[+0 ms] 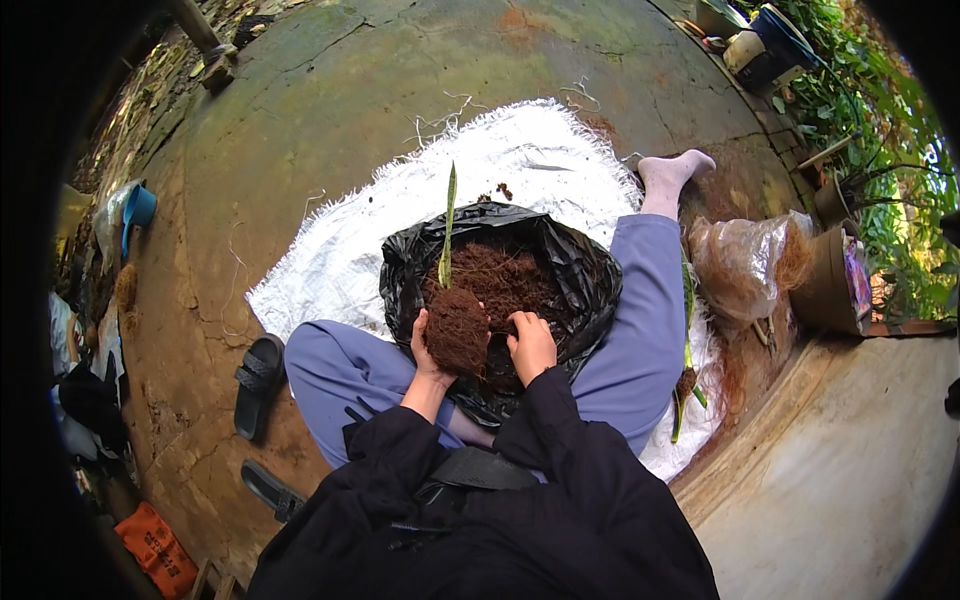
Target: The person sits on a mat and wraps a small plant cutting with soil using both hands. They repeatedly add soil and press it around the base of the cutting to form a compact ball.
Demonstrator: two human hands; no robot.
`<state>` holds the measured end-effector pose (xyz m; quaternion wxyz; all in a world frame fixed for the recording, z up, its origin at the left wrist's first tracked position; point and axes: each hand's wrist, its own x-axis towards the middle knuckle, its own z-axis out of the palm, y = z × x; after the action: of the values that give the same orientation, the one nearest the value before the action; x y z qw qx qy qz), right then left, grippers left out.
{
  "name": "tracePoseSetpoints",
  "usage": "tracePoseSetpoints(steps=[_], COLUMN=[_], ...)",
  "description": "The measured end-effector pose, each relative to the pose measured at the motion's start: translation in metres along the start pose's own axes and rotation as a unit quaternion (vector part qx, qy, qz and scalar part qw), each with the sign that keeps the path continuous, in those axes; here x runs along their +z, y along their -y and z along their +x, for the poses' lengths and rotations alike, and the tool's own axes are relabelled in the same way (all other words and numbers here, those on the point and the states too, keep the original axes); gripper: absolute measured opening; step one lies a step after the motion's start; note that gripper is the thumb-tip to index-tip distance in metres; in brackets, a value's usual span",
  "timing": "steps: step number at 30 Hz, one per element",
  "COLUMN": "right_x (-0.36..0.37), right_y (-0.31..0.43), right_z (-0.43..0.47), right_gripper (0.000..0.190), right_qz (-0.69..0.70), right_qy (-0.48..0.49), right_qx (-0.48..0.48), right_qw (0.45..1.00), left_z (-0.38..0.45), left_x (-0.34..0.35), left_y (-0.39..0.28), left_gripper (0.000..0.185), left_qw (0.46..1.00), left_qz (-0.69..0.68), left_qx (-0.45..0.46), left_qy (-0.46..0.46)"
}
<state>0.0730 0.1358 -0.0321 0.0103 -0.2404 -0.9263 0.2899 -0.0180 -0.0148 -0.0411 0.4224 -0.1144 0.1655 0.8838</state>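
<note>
My left hand (429,358) cups a ball of brown fibrous potting medium (456,331) from its left side and from below. A single upright snake plant leaf (448,232), green with paler edges, rises from the top of the ball. Under and beyond it is a black plastic bag (596,289), its mouth spread wide, with loose brown medium (506,270) inside. My right hand (535,346) is just right of the ball, over the bag's near part. Its fingers are curled, and their tips are partly hidden against the dark medium.
A frayed white woven sack (330,259) lies under the bag and legs. To the right are snake plant cuttings (688,330), a clear bag of fibre (735,266) and a plant pot (825,289). Black sandals (259,386) and a blue dipper (137,212) lie left.
</note>
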Motion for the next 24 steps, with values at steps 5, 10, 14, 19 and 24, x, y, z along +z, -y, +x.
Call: tracePoseSetpoints(steps=[5,10,14,19,24], right_x=[-0.011,-0.038,-0.060,-0.071,-0.054], right_y=[-0.004,-0.010,0.004,0.043,0.075], right_z=[-0.006,-0.009,-0.016,-0.023,-0.036], right_gripper=[0.015,0.019,0.023,0.024,0.033], right_qz=[0.157,0.373,0.535,0.547,0.248], right_qy=[-0.129,-0.110,-0.060,-0.026,-0.107], right_qx=[0.057,0.109,0.119,0.080,-0.144], right_qw=[0.977,0.915,0.834,0.833,0.952], left_z=[0.001,0.001,-0.002,-0.011,-0.015], left_x=[-0.007,-0.017,-0.012,0.000,0.005], left_y=[0.002,0.006,0.008,0.009,0.008], left_gripper=[0.074,0.070,0.067,0.064,0.058], left_qw=[1.000,0.998,0.995,0.995,0.996], left_qz=[0.028,0.054,0.090,0.094,0.079], left_qx=[-0.008,-0.020,-0.014,-0.023,-0.027], left_qy=[0.005,-0.040,-0.035,0.008,-0.003])
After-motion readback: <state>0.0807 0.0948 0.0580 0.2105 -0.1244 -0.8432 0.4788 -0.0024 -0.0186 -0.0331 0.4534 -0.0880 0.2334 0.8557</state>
